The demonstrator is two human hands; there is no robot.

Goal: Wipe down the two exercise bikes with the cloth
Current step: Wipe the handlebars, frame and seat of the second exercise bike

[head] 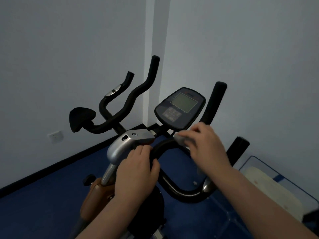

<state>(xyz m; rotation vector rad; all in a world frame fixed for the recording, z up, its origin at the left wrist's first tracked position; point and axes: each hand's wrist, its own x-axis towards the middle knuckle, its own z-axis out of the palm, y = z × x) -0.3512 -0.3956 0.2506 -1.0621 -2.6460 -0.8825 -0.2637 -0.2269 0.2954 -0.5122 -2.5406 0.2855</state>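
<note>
An exercise bike stands right in front of me, with a black looping handlebar (183,194), a silver stem cover (120,144) and a dark console with a grey screen (181,107). My left hand (136,171) grips the handlebar's near left bend beside the stem. My right hand (205,147) holds a small grey cloth (181,139) pressed on the bar just below the console; most of the cloth is hidden under the fingers. Another black handlebar set (136,94) with an elbow pad (81,118) rises behind on the left.
White walls meet in a corner behind the bikes, with a socket (55,136) low on the left wall. The floor (51,200) is dark blue with a black skirting. A blue-edged mat with a pale cushion (269,185) lies at the right.
</note>
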